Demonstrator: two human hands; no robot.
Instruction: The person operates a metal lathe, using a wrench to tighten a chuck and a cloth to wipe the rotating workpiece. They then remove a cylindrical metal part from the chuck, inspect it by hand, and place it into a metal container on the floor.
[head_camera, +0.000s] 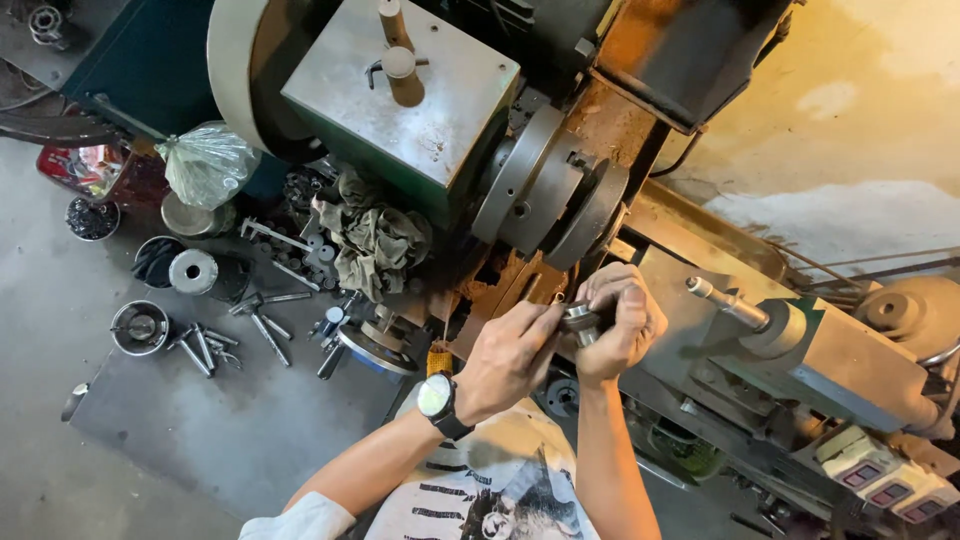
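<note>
Cluttering the grey floor (230, 440): bolts (205, 345) beside lathe (560, 190).

The person wears a white T-shirt (500, 485) with a dark picture and black lines on the front. The short sleeve (300, 520) is white too. A black wristwatch (437, 398) with a round, shiny face sits on the left wrist.

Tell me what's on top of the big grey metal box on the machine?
On the grey metal box stand two brownish round handles with a thin dark lever beside them. The rest of the top is bare, scuffed metal. What they join to inside the box is covered.
</note>
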